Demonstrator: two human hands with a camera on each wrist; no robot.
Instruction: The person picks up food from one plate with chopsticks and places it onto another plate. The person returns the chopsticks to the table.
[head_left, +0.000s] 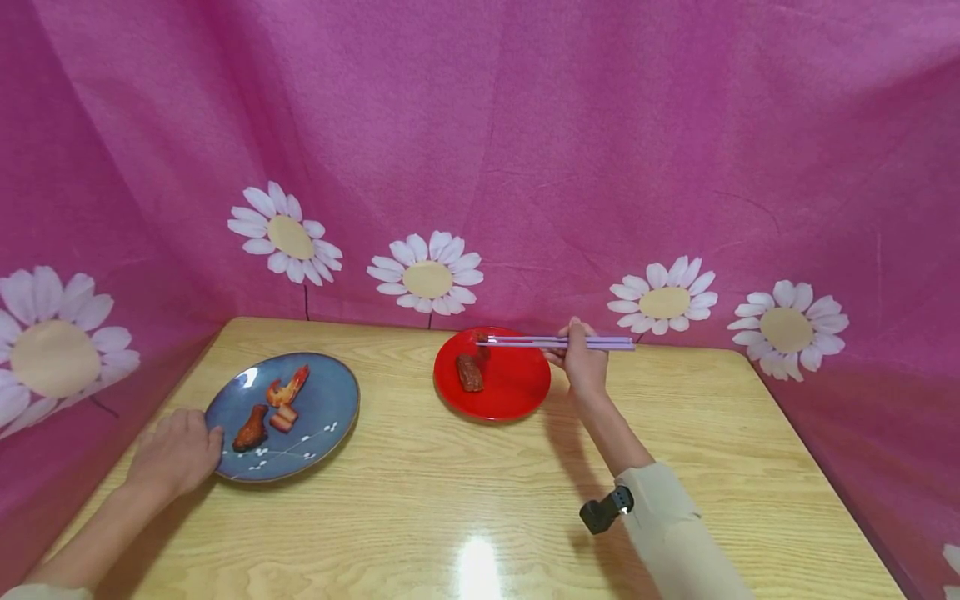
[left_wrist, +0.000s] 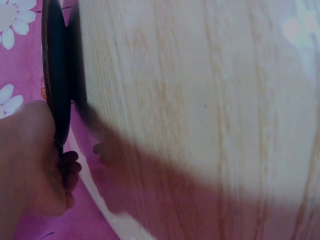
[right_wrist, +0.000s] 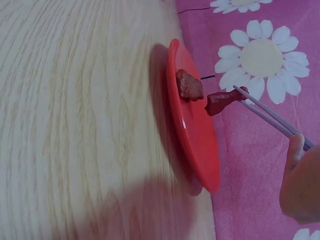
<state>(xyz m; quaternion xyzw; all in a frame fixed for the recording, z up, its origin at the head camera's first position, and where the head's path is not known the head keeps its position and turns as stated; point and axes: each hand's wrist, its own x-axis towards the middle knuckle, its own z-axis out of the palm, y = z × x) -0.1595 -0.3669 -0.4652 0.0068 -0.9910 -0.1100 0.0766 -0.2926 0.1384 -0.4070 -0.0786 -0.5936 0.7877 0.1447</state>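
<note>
My left hand (head_left: 174,454) grips the near-left rim of a blue plate (head_left: 330,400), thumb over the edge and fingers curled underneath in the left wrist view. On that plate lie a chicken drumstick (head_left: 251,428), a shrimp (head_left: 288,387) and a layered meat piece (head_left: 283,418). With my right hand (head_left: 587,360) I hold a pair of lilac chopsticks (head_left: 555,342). Their tips pinch a dark red drumstick-shaped piece of meat (right_wrist: 222,100), raised above the red plate (head_left: 517,392). A brown meat chunk (head_left: 470,372) rests on the red plate's left side.
Both plates are on a light wood table (head_left: 405,500), the red one near the far edge. Behind and at the sides hangs a pink cloth (head_left: 525,167) with white daisies. A black strap device (head_left: 606,510) is on the right wrist.
</note>
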